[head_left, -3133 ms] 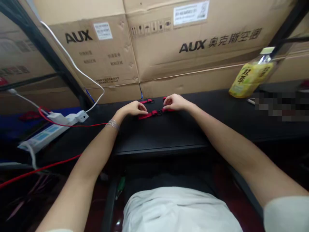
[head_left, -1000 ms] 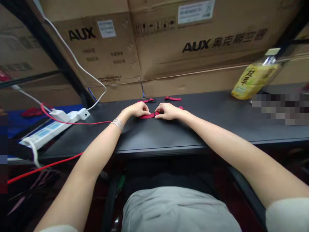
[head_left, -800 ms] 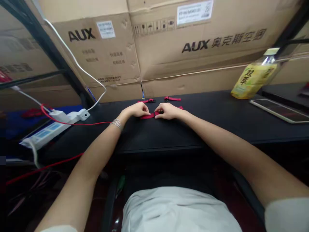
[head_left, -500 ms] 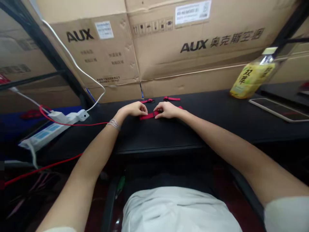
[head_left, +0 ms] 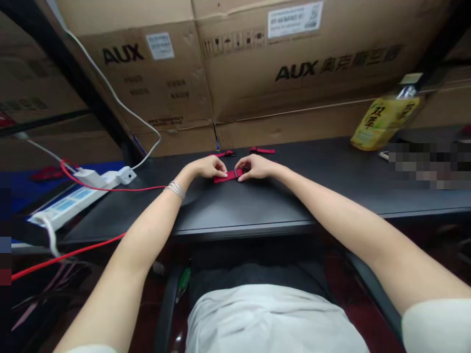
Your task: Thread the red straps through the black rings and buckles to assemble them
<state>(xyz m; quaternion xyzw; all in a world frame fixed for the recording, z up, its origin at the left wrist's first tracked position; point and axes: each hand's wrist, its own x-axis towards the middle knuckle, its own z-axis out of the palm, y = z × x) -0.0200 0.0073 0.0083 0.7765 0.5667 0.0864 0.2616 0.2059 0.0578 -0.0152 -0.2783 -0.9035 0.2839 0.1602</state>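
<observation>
Red strap with dark buckle lies mid-table toward back edge, left hand pinching its left part, right hand narrow on buckle end, other red straps farther, by back edge.

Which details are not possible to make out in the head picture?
Head view: part of the front red strap, hidden by the right hand.
Head view: small print on the larger white label, blurred.
Head view: the pale-edged object beside the bottle, covered by pixelation.
</observation>
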